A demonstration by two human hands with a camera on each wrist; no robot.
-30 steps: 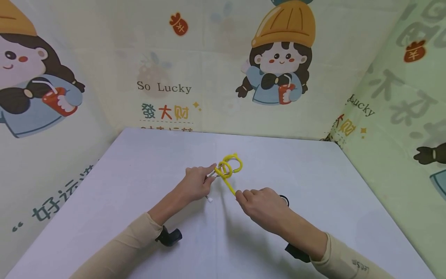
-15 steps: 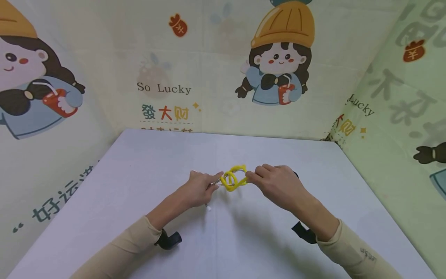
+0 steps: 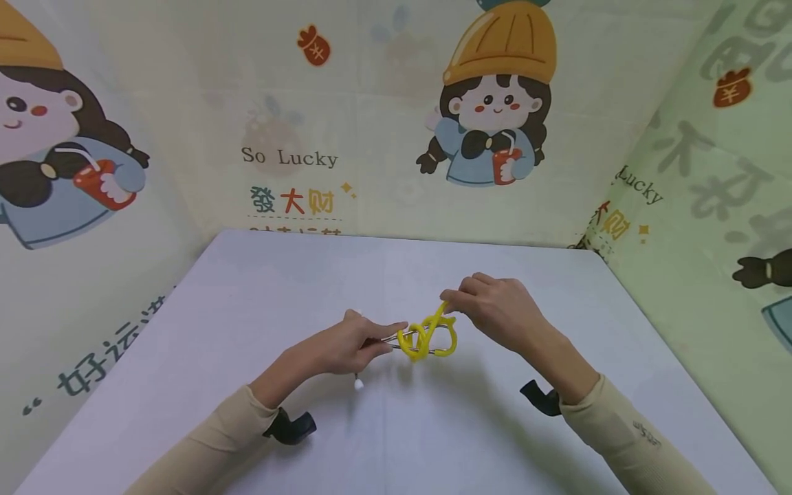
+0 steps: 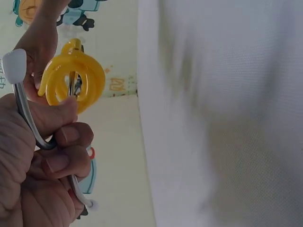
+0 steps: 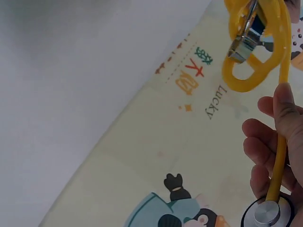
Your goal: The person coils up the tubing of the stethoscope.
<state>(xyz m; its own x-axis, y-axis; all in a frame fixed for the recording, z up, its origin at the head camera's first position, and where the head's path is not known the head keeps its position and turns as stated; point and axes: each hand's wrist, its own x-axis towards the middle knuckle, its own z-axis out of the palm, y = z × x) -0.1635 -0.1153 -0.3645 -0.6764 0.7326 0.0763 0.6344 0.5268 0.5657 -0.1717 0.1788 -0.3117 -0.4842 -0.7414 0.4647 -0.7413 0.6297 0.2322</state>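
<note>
1. two bare hands hold one stethoscope (image 3: 431,327) in the air; its yellow coil (image 4: 96,80) is between them, with the table (image 3: 260,295) below the coil.
2. left of the coil, the left hand (image 3: 355,344) has fingers curled round the metal ear tubes (image 4: 25,106); white ear tips (image 4: 14,65) stick out, away from the coil.
3. right of the coil, the right hand (image 3: 491,302) pinches a straight run of yellow tube (image 5: 283,66); the round chest piece (image 5: 266,213) sits past those fingers, farther from the coil.
4. the tube looks light, soft and springy; the metal seems stiff and smooth, the chest piece probably heaviest.
5. good holds: tube just beside the coil, metal behind it.
</note>
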